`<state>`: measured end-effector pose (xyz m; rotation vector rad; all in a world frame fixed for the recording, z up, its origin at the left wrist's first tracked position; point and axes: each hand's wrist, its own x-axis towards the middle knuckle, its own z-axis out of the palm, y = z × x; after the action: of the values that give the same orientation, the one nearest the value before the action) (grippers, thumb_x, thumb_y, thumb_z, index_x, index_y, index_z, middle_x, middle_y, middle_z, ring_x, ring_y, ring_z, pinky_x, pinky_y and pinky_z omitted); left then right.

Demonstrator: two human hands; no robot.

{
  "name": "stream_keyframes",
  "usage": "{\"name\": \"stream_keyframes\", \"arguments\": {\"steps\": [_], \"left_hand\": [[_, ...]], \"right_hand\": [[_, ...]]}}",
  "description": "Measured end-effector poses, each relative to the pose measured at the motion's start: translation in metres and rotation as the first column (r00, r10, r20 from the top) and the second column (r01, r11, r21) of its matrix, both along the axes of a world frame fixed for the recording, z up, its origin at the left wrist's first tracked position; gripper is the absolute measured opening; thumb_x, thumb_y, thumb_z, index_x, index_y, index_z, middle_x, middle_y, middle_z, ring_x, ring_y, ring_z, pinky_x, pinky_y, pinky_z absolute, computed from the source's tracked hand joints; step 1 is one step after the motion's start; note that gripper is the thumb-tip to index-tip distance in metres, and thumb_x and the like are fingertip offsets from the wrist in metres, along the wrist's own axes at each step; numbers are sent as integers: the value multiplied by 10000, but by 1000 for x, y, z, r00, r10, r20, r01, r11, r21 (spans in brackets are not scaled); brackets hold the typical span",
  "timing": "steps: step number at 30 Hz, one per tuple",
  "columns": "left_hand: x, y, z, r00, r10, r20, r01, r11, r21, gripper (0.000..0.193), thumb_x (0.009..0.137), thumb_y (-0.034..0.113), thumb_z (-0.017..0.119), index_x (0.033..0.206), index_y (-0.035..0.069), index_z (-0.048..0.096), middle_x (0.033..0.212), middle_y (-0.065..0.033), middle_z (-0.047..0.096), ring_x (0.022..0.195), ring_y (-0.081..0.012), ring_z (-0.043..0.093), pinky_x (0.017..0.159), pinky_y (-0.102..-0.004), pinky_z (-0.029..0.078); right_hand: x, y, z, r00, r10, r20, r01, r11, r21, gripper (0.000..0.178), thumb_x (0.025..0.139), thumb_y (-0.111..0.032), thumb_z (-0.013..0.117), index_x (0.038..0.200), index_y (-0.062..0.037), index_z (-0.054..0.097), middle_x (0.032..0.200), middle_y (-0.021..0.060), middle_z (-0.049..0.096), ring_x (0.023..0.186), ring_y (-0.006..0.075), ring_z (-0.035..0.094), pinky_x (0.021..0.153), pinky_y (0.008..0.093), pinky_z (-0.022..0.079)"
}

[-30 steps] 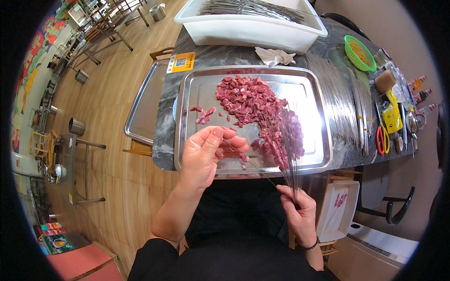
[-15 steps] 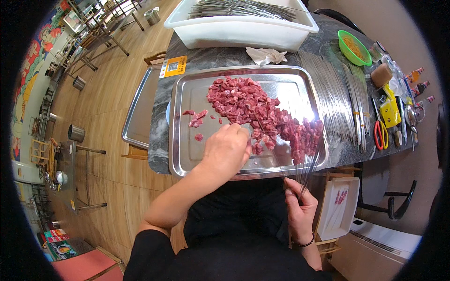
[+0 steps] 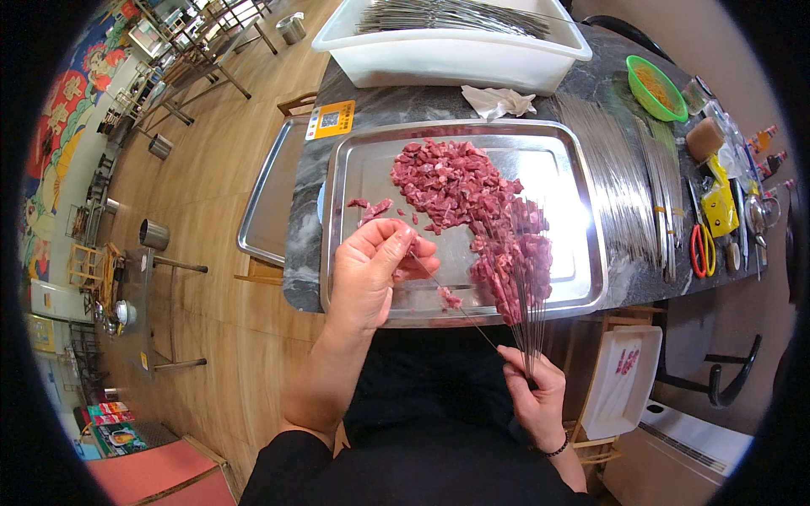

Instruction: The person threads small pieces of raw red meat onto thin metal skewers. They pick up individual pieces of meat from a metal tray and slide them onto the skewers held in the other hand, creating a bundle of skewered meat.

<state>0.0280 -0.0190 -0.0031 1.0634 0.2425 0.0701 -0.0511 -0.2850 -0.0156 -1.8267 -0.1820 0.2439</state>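
Observation:
My right hand grips a fanned bundle of thin metal skewers at the tray's near edge. Red meat pieces appear threaded along their far ends. One skewer slants apart from the bundle toward my left hand, with a small meat chunk partway along it. My left hand pinches a bit of meat at that skewer's tip, partly hidden by the fingers. Beneath lies a steel tray holding a heap of diced raw meat and a few loose scraps.
Behind the tray stands a white tub of skewers, with a crumpled tissue in front. More skewers lie along the right, then scissors and a green basket. Lower right, a white tray holds meat skewers.
My left hand has risen off the tray and turned, bringing meat to a skewer tip. The right hand's bundle has swung left, and one skewer now stands apart from it. The view has shifted slightly.

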Motion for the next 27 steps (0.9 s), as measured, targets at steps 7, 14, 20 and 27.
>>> {"name": "stream_keyframes", "arguments": {"steps": [7,14,20,27], "left_hand": [[-9,-8,2,1000,2,17,-1,996,-85,247,995,139,604,1208,23,558,999,-154,697,920,-252,709,823,-410,606],[-6,0,-13,994,38,100,-9,962,-272,134,1014,89,552,1139,45,568,1069,-155,693,986,-270,701,888,-430,580],[-17,-16,-11,974,178,141,-134,951,-278,140,1031,119,533,1157,58,530,1103,-175,685,1022,-302,695,916,-452,572],[-23,-13,-10,958,220,182,-168,950,-263,120,1040,138,517,1138,67,523,1086,-180,692,998,-308,700,918,-471,572]], "right_hand": [[1,9,-2,999,-31,22,30,1000,5,344,853,67,591,1169,-2,707,844,56,637,736,120,578,684,249,462],[-2,11,2,1000,-10,3,10,1000,-17,332,856,74,576,1152,-1,707,801,21,586,722,94,534,675,231,425],[3,24,4,1000,-5,4,5,1000,-6,339,854,72,591,1165,1,705,831,55,628,734,113,569,681,242,455],[-4,29,-6,1000,-26,-17,27,998,49,301,880,53,603,1159,1,704,840,39,619,738,102,553,687,233,446]]}}
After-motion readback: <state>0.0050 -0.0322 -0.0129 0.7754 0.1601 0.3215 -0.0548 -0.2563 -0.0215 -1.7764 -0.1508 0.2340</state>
